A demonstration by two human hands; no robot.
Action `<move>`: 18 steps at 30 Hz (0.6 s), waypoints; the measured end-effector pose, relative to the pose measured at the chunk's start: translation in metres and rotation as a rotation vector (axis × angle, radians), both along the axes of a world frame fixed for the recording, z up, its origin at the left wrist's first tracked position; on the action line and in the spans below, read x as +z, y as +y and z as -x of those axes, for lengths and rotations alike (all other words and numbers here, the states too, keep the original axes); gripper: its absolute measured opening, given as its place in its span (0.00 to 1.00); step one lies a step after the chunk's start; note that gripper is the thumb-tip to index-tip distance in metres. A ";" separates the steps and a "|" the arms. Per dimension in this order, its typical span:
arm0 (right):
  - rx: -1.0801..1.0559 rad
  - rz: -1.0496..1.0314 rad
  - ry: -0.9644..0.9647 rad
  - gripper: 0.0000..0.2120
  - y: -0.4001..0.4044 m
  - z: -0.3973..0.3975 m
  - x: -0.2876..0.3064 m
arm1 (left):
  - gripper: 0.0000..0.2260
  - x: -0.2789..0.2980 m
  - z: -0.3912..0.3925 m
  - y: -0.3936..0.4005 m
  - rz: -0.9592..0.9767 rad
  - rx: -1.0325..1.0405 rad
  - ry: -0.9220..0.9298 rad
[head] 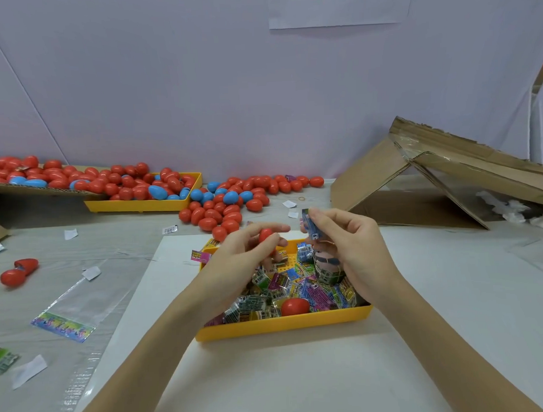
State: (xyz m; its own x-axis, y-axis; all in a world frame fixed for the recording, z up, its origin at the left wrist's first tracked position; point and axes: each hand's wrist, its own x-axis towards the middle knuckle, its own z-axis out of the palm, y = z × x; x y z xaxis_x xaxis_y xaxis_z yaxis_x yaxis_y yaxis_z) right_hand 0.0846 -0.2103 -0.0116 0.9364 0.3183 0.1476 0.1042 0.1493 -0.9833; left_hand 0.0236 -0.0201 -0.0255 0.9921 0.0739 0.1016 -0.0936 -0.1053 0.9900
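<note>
My left hand (241, 254) grips a red plastic egg piece (266, 234) above the near yellow tray (281, 325). My right hand (349, 243) pinches a small blue packet (311, 224) between thumb and fingers, close to the red piece, and also seems to hold a rubber-banded bundle of packets (327, 265) in the palm. The tray is filled with several colourful wrapped packets (314, 292). A whole red egg (295, 306) lies in the tray near its front wall.
A heap of red and blue eggs (229, 204) lies at the back, spilling from a second yellow tray (139, 205) and a cardboard sheet. An opened red egg (18, 271) and a clear bag (72, 311) lie left. A torn cardboard box (433, 173) stands right.
</note>
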 end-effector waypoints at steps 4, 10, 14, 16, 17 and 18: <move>-0.024 0.139 -0.068 0.09 0.001 0.000 -0.008 | 0.21 -0.006 0.002 0.003 -0.185 0.066 -0.119; -0.009 0.308 -0.267 0.07 0.004 -0.001 -0.013 | 0.18 -0.005 0.003 0.000 -0.278 0.068 -0.183; -0.008 0.354 -0.332 0.08 0.004 -0.002 -0.014 | 0.08 -0.001 0.004 -0.003 -0.199 0.029 -0.162; -0.003 0.337 -0.329 0.08 0.004 -0.002 -0.013 | 0.10 0.001 0.005 -0.004 -0.166 0.025 -0.162; 0.002 0.332 -0.328 0.08 0.004 -0.002 -0.013 | 0.13 0.002 0.006 -0.005 -0.139 0.029 -0.157; 0.006 0.333 -0.335 0.08 0.004 -0.003 -0.013 | 0.16 0.002 0.006 -0.005 -0.125 0.032 -0.159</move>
State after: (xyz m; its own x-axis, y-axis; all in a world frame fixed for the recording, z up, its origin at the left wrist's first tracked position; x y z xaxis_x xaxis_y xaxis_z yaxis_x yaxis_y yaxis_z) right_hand 0.0873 -0.2066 -0.0246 0.8527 0.4048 0.3301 0.4238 -0.1665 -0.8903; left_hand 0.0174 -0.0247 -0.0232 0.9602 0.0822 0.2669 -0.2420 -0.2317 0.9422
